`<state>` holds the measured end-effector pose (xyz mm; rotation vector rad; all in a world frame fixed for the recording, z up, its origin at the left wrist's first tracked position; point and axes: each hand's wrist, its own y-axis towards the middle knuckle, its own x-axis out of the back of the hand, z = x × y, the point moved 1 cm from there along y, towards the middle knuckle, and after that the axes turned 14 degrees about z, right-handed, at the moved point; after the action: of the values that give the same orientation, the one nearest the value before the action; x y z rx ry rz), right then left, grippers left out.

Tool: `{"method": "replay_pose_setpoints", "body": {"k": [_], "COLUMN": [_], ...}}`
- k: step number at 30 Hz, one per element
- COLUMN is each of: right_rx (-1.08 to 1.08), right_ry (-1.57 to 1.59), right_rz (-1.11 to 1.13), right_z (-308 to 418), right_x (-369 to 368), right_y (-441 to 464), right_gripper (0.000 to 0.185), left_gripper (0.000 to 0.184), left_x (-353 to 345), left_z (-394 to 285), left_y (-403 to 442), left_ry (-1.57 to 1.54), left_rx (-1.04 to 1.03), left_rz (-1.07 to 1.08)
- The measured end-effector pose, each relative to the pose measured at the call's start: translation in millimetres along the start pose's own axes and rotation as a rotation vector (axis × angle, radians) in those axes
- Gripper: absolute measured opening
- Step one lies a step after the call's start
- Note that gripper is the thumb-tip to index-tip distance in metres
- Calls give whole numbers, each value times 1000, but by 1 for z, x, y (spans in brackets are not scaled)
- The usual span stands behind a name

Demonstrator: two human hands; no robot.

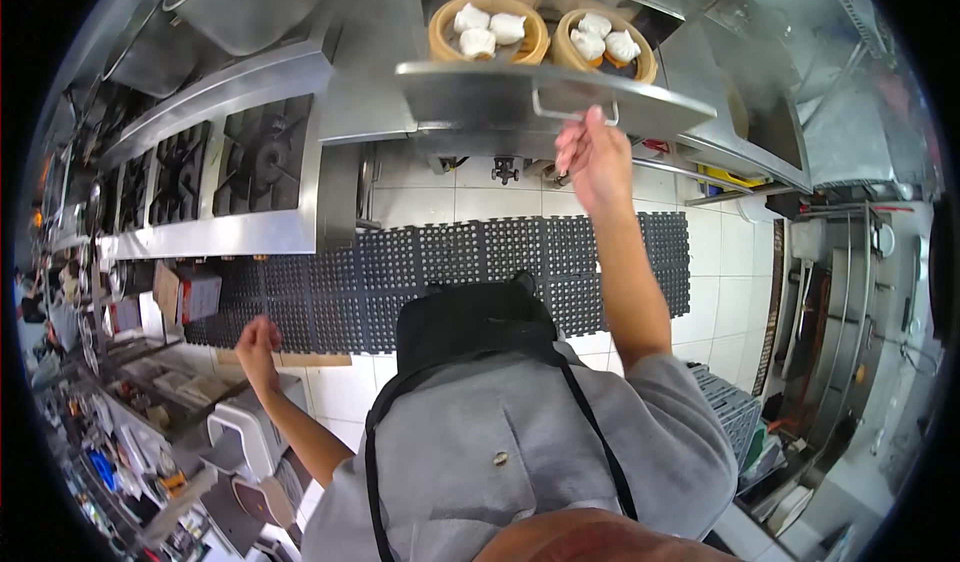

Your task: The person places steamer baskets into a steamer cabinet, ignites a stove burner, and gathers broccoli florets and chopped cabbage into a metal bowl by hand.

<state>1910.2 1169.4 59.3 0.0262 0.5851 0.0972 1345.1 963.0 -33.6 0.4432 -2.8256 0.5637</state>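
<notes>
My right hand is raised at the metal handle of a stainless-steel cabinet front. Its fingers are curled, and the uppermost fingertip overlaps the handle's lower bar. Behind the top edge of this panel, a round bamboo steamer basket holds three white dumplings. Beside it, a second bamboo steamer basket holds more white dumplings with orange at their bases. My left hand hangs out to the side, away from the cabinet, fingers curled in with nothing visible in them.
A gas range with black burner grates stands on the left, large metal pots behind it. Black perforated matting covers part of the white tiled floor. A grey crate and metal racks are on the right.
</notes>
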Motion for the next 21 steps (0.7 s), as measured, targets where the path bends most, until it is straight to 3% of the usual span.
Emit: {"method": "replay_pose_setpoints", "body": {"k": [3,6,7,9,13,14,15,17,19,21], "right_rx": [47,48,46,77,40,68,55,73,-51,-153], "right_ry": [-71,-155,-31,-171,-158,-59,-42,-234,-409,-529], "right_rz": [-7,-56,-154,-118,-197,-160,126,-310,-381,-451], "right_z": [-1,5,4,5,10,10,11,4,16,25], "right_x": [16,24,26,39,66,98,148,197,191,134], "right_y": [50,93,109,130,171,177,179,189,195,185], "right_gripper": [38,38,37,35,29,25,18,49,62,71], "left_gripper": [23,22,22,24,26,26,26,28,23,20], "left_x": [38,81,94,119,164,174,187,197,229,267], "left_z": [47,67,72,81,99,104,112,100,129,165], "left_y": [6,6,6,4,16,24,28,45,73,115], "left_ry": [-137,-177,-187,-181,-240,-204,-174,-273,-305,-326], "left_rx": [106,149,160,163,217,231,249,311,289,336], "left_rz": [-6,-38,-55,-82,-116,-97,-106,-180,-89,-67]}}
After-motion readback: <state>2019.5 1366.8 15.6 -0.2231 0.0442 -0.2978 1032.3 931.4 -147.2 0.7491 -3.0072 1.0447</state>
